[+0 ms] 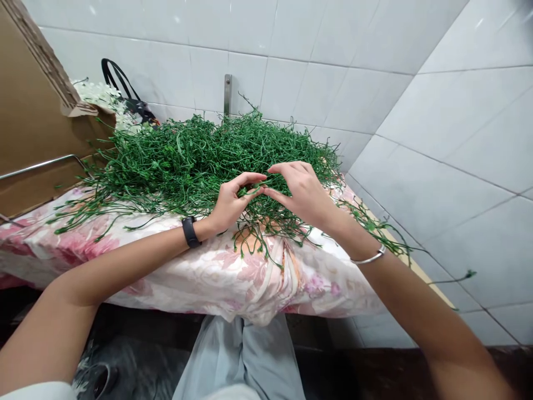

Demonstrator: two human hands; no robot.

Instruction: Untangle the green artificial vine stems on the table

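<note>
A large tangled heap of thin green plastic-looking plant stems (200, 155) lies across the cloth-covered table. In front of it, my left hand (235, 201) is closed, with a green stem (257, 186) between thumb and forefinger. A dark band circles that wrist. My right hand (303, 191) comes in from the right, its fingers curved and its thumb close to the tips of my left fingers. Between its thumb and forefinger a gap shows, with nothing I can make out gripped there. Loose stems hang over the cloth below both hands.
The floral cloth (166, 272) drapes over the table's front edge. A cardboard box (37, 111) stands at left, with white flowers (102, 95) and a black-handled bag (135, 105) behind it. Tiled walls close off the back and right. Stray stems (387, 239) trail along the right edge.
</note>
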